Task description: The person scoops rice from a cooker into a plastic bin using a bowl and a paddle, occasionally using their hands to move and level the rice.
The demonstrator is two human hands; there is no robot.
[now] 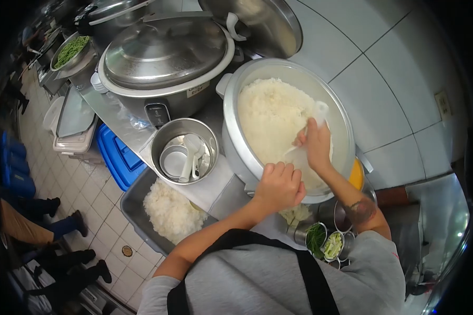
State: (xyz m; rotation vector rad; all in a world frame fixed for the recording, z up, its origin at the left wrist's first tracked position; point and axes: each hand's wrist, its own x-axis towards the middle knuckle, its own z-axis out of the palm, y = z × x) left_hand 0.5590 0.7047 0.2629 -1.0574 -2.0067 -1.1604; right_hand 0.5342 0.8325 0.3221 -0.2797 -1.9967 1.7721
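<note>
A large metal rice cooker pot (235,128) stands open in front of me, with a big mound of white rice (273,113) inside. My left hand (279,188) is closed at the near rim, fingers curled over the edge. Inside the pot, at its right side, my right hand (316,143) is closed around a white rice paddle (321,111), which is partly hidden and blurred. Left of my left arm, a grey tub (136,214) holds more cooked rice (174,212).
A steel pot (155,152) with white paddles stands left of the rice pot. Behind it sits a lidded rice cooker (165,52). A loose lid (286,26) leans against the tiled wall. Cut vegetables (333,245) are near my right elbow. People's legs (65,227) show at left.
</note>
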